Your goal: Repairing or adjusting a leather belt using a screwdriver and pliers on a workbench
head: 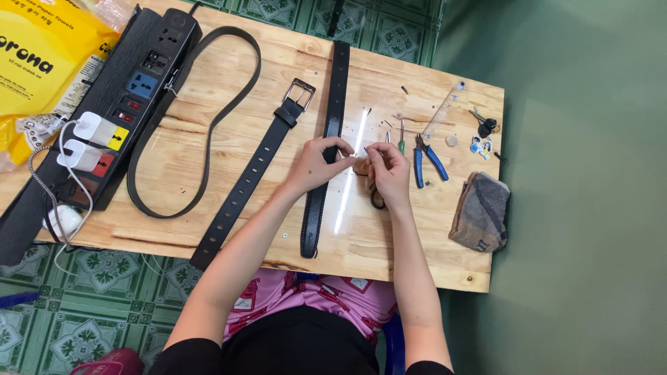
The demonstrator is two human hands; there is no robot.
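At the centre of the frame, the left hand (317, 164) and right hand (389, 173) met over a black belt (321, 187) lying on the wooden table (229, 83), fingers pinched on a small piece too tiny to identify. Blue-handled pliers (425, 160) lay just right; a power strip (125, 97) sat upper left.

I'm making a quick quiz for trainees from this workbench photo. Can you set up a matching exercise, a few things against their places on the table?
Things:
1. pliers
2. power strip
3. folded cloth
4. belt buckle

Places:
A. far left side of the table
B. near the right edge
C. just right of the right hand
D. top middle, above the left hand

Pairs: 1-C, 2-A, 3-B, 4-D
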